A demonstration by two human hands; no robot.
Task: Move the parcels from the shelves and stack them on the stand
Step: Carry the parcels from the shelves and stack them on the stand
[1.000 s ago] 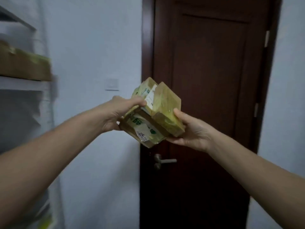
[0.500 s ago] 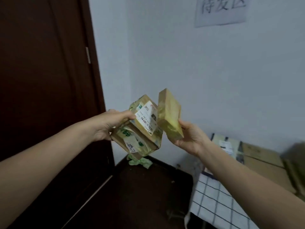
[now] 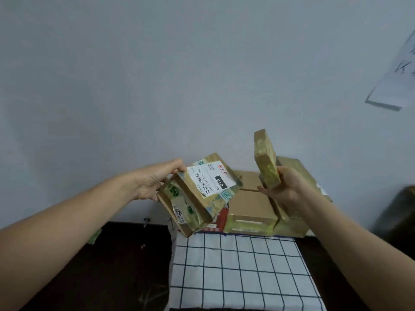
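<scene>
Brown cardboard bound in yellowish tape with green print makes up every parcel we see. The left hand (image 3: 155, 182) grips two parcels pressed together, thumb on top. Just past the thumb tip, on the upper parcel (image 3: 215, 199), a white label (image 3: 211, 179) shows "010" in white on a black bar, plus a barcode and QR code. The lower parcel (image 3: 179, 205) bears a blurred sticker. The right hand (image 3: 285, 187) pinches a thin parcel (image 3: 266, 162) on edge, rising above its fingers. Below both hands stands the stand (image 3: 242, 272), draped in white cloth with a dark grid. Stacked parcels (image 3: 251, 205) sit at its far end.
</scene>
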